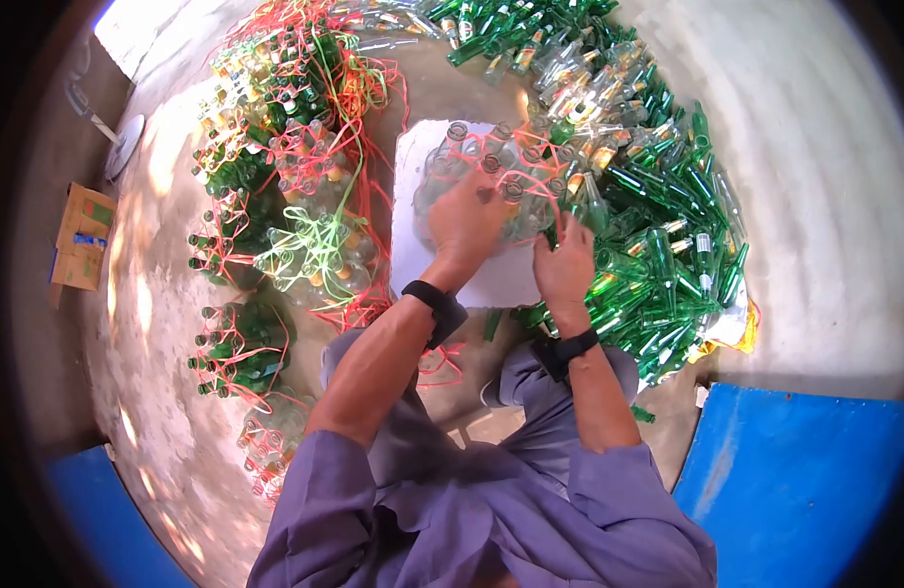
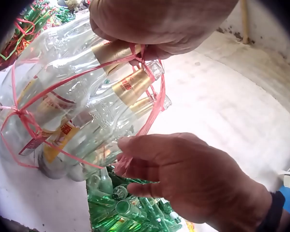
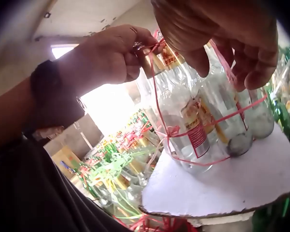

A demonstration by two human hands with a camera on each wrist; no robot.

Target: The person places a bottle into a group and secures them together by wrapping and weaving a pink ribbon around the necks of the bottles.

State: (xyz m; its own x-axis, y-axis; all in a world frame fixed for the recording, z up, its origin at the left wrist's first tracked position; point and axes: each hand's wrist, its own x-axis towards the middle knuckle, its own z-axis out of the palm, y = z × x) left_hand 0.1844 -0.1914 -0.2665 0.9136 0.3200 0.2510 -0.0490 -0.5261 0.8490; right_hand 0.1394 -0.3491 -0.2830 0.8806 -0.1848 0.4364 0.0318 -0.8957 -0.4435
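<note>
On a white board [image 1: 472, 279] stands a cluster of clear glass bottles [image 1: 442, 191] with gold neck labels, bound with red plastic string [image 3: 217, 119] round the bodies and necks. My left hand [image 1: 467, 223] is at the near bottle necks, its curled fingertips pinching the string beside one neck [image 3: 144, 57]. On the cluster's right side, my right hand [image 1: 567, 267] pinches a strand of the string [image 2: 152, 116] between thumb and fingers. That strand runs taut up to the necks in the left wrist view. The left hand [image 2: 159, 24] partly hides the bottle tops there.
Bundled bottles [image 1: 320, 255] tied with red and green string stand on the left. A large heap of loose green and clear bottles [image 1: 658, 255] lies right of the board. Blue panels [image 1: 805, 480] are at the lower right and left; a cardboard box [image 1: 82, 235] is far left.
</note>
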